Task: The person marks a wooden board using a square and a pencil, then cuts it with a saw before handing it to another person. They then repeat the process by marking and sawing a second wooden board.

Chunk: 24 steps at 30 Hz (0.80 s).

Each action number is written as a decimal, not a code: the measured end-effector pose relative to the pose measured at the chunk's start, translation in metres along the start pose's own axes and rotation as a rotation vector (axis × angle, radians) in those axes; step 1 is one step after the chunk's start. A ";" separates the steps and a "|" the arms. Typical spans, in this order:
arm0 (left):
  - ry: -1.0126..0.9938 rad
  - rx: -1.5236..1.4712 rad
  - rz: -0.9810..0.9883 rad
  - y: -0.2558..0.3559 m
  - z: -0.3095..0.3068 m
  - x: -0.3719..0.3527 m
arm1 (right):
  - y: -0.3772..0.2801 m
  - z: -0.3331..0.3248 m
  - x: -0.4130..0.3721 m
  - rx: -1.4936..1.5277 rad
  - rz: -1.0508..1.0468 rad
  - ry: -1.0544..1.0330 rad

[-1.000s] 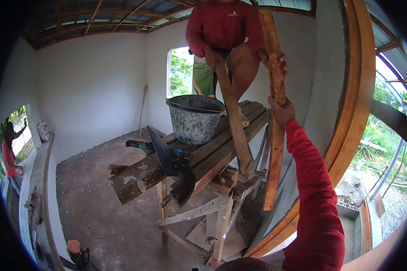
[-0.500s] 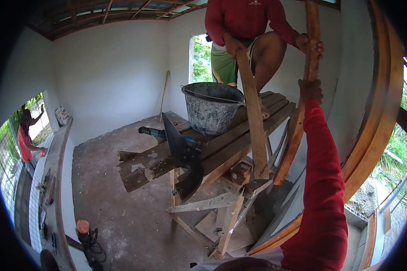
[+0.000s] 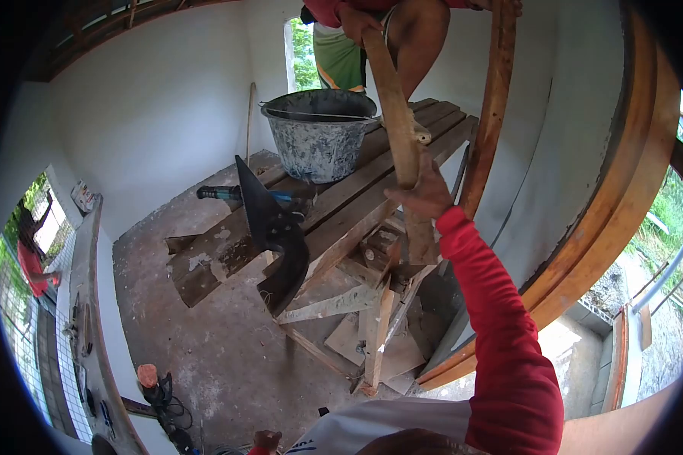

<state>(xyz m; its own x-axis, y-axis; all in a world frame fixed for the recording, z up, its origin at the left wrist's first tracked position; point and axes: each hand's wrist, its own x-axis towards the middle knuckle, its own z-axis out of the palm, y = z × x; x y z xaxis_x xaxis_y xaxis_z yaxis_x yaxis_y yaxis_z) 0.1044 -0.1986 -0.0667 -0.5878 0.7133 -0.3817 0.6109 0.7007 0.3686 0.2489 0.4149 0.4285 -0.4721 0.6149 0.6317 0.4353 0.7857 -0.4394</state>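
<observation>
My right hand (image 3: 425, 191), in a red sleeve, is closed around the lower part of a wooden board (image 3: 393, 106), thumb on the left side. A co-worker's hand (image 3: 359, 23) holds this board's top end. The board slants down past the plank bench, its lower end near the support frame. To its right, a second, browner length of wood (image 3: 490, 114) leans upright, with the co-worker's other hand at its top. My left hand (image 3: 266, 440) shows only in part at the bottom edge; its fingers look curled, and anything inside them is hidden.
On the plank bench (image 3: 341, 227) stand a mortar-stained bucket (image 3: 315, 144), a blue-and-black tool (image 3: 220, 192) and what looks like a black handsaw (image 3: 262, 208). A curved wooden frame (image 3: 584, 265) borders the right. Another person (image 3: 32, 262) stands outside the left window. Small tools lie on the sill (image 3: 91, 303).
My right hand has let go of the browner wood and moved left and down onto the paler board. The view has shifted, and my left hand now shows at the bottom.
</observation>
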 end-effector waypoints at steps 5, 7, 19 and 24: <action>-0.106 0.323 0.248 0.003 -0.001 0.024 | 0.002 0.006 -0.001 0.242 0.186 -0.101; 0.025 -0.035 0.022 0.024 -0.009 0.021 | 0.017 0.002 -0.003 0.295 0.143 -0.079; 0.177 0.364 0.443 0.044 -0.040 0.027 | -0.055 -0.027 -0.125 0.846 0.054 -0.172; 0.470 -0.146 0.314 0.015 -0.051 0.054 | -0.071 -0.013 -0.163 0.659 -0.105 -0.190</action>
<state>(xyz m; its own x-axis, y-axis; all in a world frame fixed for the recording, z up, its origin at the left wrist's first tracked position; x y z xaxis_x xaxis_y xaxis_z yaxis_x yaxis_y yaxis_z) 0.0548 -0.1488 -0.0392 -0.5832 0.7945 0.1692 0.7339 0.4261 0.5290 0.3047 0.2581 0.3650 -0.6383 0.4871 0.5961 -0.1485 0.6819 -0.7162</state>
